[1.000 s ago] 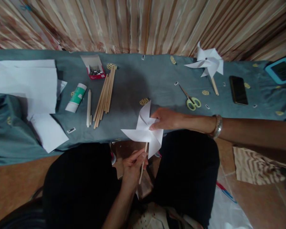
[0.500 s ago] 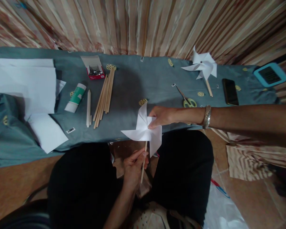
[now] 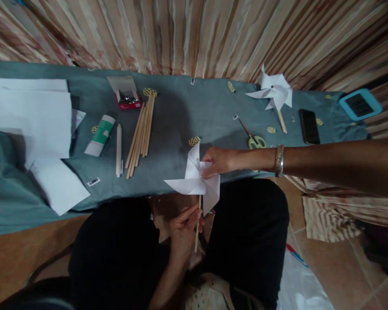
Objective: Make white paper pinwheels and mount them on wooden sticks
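Observation:
A white paper pinwheel (image 3: 194, 186) on a thin wooden stick (image 3: 196, 241) is held over my lap, at the table's near edge. My left hand (image 3: 185, 227) is closed round the stick below the paper blades. At the pinwheel's centre, my right hand (image 3: 215, 162) has thumb and fingers pressed on the paper from the right side. The tips of some right fingers are hidden behind a blade. A second paper pinwheel (image 3: 276, 91) lies at the table's back right.
Several wooden sticks (image 3: 141, 133) lie left of centre, beside a white candle-like stick (image 3: 119, 148), a glue stick (image 3: 100, 135) and a red box of metal pins (image 3: 128, 100). White paper sheets (image 3: 45, 125) cover the left. Scissors (image 3: 255, 138), a phone (image 3: 309, 126) and a blue-framed device (image 3: 360, 104) lie right.
The stick's lower end has swung slightly right, so it hangs nearer upright. Both hands keep their hold on the pinwheel, and the whole view has shifted a little.

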{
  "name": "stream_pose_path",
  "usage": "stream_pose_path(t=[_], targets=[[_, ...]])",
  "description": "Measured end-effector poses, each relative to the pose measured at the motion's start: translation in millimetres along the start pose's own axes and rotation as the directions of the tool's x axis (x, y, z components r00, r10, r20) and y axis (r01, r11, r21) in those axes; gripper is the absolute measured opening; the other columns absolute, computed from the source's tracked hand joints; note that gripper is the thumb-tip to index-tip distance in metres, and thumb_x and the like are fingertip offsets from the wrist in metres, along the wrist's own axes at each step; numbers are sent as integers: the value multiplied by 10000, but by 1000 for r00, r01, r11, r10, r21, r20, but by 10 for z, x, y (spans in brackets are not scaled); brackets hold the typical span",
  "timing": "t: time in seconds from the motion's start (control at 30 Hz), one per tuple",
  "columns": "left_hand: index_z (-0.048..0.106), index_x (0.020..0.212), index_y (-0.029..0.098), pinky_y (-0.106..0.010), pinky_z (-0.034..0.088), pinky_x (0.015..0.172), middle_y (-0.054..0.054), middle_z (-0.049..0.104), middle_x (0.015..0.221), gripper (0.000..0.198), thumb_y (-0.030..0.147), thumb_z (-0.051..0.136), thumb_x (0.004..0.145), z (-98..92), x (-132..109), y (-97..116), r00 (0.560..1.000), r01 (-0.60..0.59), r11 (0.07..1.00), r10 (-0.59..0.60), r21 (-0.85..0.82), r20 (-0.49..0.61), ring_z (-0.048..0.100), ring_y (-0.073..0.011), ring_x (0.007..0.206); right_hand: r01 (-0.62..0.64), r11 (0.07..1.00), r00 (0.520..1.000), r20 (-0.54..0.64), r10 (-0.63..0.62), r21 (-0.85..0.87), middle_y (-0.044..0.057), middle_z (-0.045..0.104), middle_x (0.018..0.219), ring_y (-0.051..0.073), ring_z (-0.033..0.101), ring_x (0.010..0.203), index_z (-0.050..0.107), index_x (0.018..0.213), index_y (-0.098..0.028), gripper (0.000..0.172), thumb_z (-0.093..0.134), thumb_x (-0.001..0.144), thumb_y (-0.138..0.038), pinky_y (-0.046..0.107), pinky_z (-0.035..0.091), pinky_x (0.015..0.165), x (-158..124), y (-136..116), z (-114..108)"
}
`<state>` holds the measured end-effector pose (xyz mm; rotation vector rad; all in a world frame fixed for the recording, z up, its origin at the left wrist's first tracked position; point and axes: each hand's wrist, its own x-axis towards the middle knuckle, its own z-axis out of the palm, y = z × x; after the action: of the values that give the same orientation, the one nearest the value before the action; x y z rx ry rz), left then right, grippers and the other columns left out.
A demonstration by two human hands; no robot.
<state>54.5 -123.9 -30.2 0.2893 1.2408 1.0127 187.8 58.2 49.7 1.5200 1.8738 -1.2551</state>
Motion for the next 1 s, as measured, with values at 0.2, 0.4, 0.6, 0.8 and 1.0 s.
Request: stream_pose_path(t=[0.2,0.4,0.6,0.8,1.0], targets=[[811,786,175,-208,377,431,-4,623,560,259,360,832,606,6,-7,6,1000,30,999,-30,-16,-3,494,-73,431,4,999,1000,20,-3,-52,-20,561,622,96,499,597,644,682,-109,138,705,761,-204,206,306,499,-19,-55,-20],[814,826,163,-192,349,430,1,602,485,331,388,850,586,-10,-8,-18,998,68,997,-68,-32,-11,464,-62,402,30,994,999,12,-29,-104,0,615,675,113,553,646,672,707,-125,146,701,778,-249,196,356,530,-120,-90,-51],[808,795,159,-181,324,427,-10,631,525,336,353,876,529,24,-26,31,993,91,988,-99,-126,-59,452,-53,421,14,996,1000,-24,-17,-92,33,690,753,148,612,689,739,808,-123,168,717,758,-282,230,409,563,-106,-43,-20],[798,776,136,-186,314,422,-18,633,527,337,329,878,511,63,-44,71,989,108,985,-120,-137,-82,460,-60,432,28,995,999,-14,-30,-95,35,692,760,123,578,649,743,840,-98,230,703,786,-319,234,365,536,-91,-22,-3],[795,768,139,-181,301,422,-15,637,545,328,318,875,505,52,-34,74,991,102,984,-114,-145,-75,455,-52,436,37,948,998,-44,-54,-317,62,691,768,163,607,714,755,902,-83,299,679,795,-351,259,360,593,-50,-70,-17]])
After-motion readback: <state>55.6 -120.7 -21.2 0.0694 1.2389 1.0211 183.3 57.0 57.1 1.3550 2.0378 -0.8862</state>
